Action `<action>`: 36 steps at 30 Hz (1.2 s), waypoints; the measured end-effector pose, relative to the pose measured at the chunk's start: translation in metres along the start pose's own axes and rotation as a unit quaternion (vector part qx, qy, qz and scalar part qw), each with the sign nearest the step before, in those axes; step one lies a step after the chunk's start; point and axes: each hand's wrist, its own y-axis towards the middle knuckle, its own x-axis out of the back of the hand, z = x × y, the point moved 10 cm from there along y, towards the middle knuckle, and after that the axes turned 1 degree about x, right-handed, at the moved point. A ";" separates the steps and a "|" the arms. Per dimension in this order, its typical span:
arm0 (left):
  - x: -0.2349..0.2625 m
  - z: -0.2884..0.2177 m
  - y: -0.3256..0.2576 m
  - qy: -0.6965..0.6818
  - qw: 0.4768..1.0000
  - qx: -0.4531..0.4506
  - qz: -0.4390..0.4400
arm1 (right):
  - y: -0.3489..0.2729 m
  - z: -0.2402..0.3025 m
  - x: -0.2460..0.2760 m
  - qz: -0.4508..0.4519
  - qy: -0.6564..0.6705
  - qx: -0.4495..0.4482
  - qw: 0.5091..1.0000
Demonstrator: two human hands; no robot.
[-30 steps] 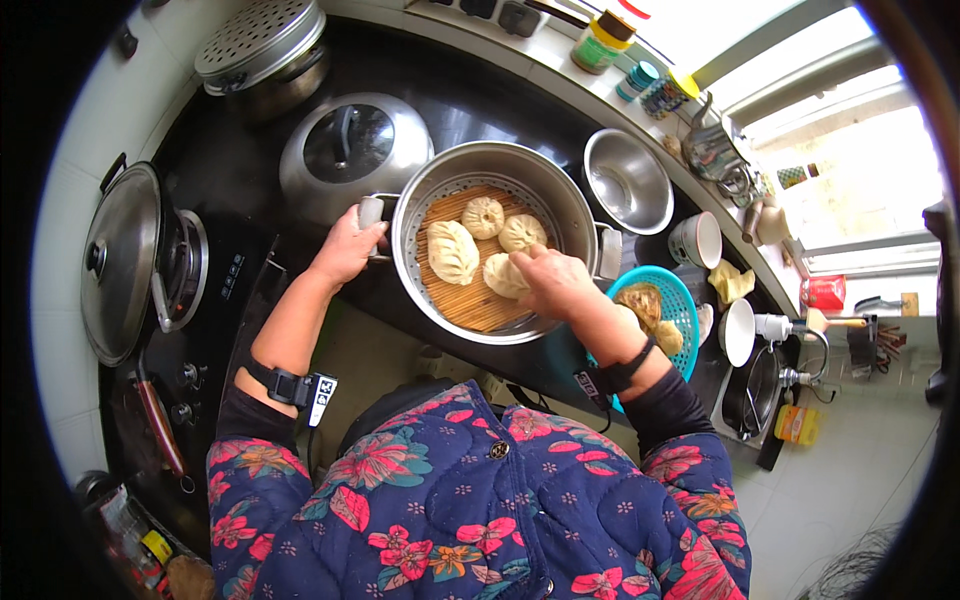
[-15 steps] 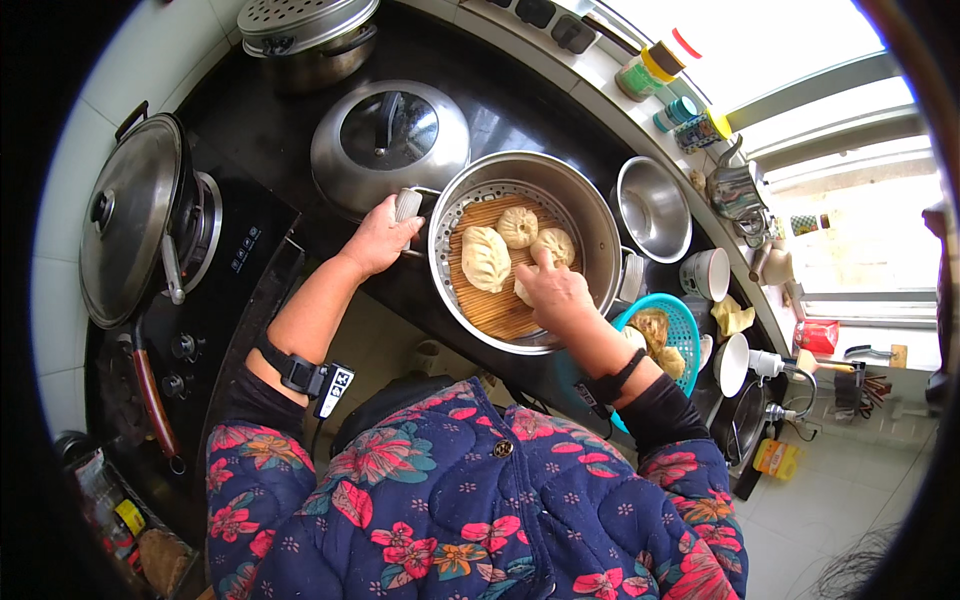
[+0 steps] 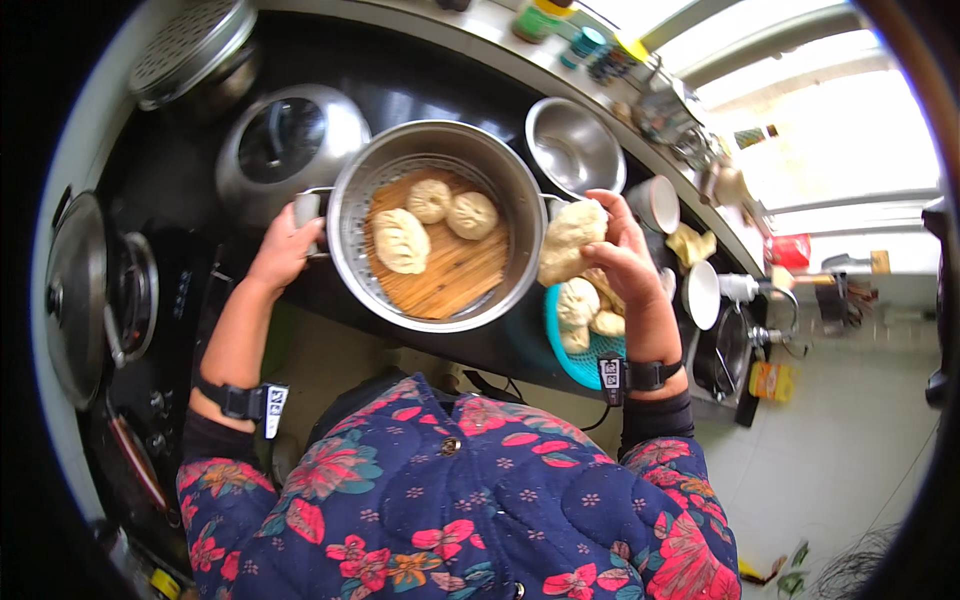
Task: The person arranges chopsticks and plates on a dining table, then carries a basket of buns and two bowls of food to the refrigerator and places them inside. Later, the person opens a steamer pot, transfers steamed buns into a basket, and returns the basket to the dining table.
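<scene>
Grip of the right hand (image 3: pixel 626 250) is closed around an oblong bun (image 3: pixel 570 243), thumb and fingers on its right side, while the left hand (image 3: pixel 281 250) clasps the left handle (image 3: pixel 307 210) of the pot (image 3: pixel 519 240). That bun hangs just outside the pot's right rim, near the upper edge of the colander (image 3: pixel 592 372); its long axis slants from upper right to lower left.

Half a second ago the right fingers were down inside the pot, at a fourth bun; now three remain and the lower right of the mat (image 3: pixel 455 275) lies bare.

Pale and lumpy, the held bun contrasts with the oval bun (image 3: pixel 401 241), crimped along its length, and with two round, swirl-pleated ones. Slatted, bamboo-like and tan, the mat rests on perforated metal. The pot is dull silver, the colander turquoise with small holes, the tabletop (image 3: pixel 430 75) glossy black.
</scene>
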 end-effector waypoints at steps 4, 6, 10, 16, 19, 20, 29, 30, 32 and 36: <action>-0.003 0.004 -0.003 0.013 0.999 0.033 0.018 | -0.078 -0.002 0.081 -0.092 -0.245 -0.099 0.960; -0.003 0.004 -0.003 0.017 0.999 0.035 0.019 | -0.119 -0.029 0.114 -0.158 -0.349 -0.197 0.903; -0.004 0.004 0.000 0.021 0.999 0.025 0.022 | -0.175 -0.076 0.149 -0.249 -0.432 -0.325 0.804; 0.000 0.004 0.004 0.045 0.999 0.024 0.003 | -0.150 -0.064 0.120 -0.207 -0.644 -0.301 0.673; -0.001 0.002 0.004 0.035 0.999 0.030 0.002 | -0.103 -0.010 0.081 -0.217 -0.670 -0.143 0.695; -0.002 -0.001 0.004 0.029 0.999 0.025 0.006 | -0.080 0.002 0.058 -0.183 -0.617 -0.066 0.763; 0.000 0.001 0.006 -0.004 1.000 0.000 0.003 | 0.094 -0.073 -0.106 0.084 -0.655 -0.039 0.750; 0.000 0.003 0.007 -0.009 1.000 -0.002 0.007 | 0.103 -0.085 -0.107 0.074 -0.657 -0.062 0.748; -0.001 0.002 0.008 -0.014 1.000 -0.026 0.010 | 0.111 -0.106 -0.105 0.069 -0.664 -0.097 0.738; -0.001 0.006 0.009 0.003 0.999 -0.032 0.007 | 0.117 -0.115 -0.102 0.042 -0.673 -0.076 0.735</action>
